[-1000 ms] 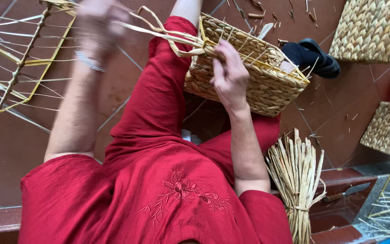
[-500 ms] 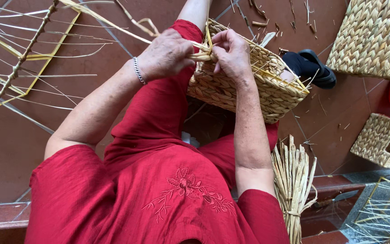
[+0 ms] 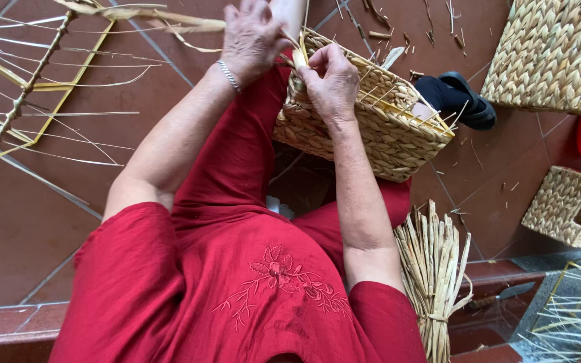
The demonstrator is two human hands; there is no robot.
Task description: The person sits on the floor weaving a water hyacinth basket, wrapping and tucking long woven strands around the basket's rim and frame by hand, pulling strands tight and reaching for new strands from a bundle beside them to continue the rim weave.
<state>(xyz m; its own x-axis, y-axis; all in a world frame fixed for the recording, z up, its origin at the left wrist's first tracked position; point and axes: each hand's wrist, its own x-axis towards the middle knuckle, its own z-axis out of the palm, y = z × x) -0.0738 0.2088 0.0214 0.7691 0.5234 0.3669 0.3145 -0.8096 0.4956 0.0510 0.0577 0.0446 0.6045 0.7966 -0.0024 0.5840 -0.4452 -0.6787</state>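
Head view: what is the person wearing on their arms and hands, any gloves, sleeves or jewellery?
Both hands are bare, no gloves. The left hand has a thin silver chain bracelet at the wrist; the right hand shows no jewellery. The forearms are uncovered. Short red sleeves end above the elbows, part of a red garment with floral embroidery stitched in matching red thread.

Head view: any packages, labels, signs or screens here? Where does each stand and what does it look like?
None in view: no package, label, sign or screen shows.
The left hand and right hand work at the rim of an unmarked tan woven basket.
Other woven baskets on the tiled floor also carry no tags.
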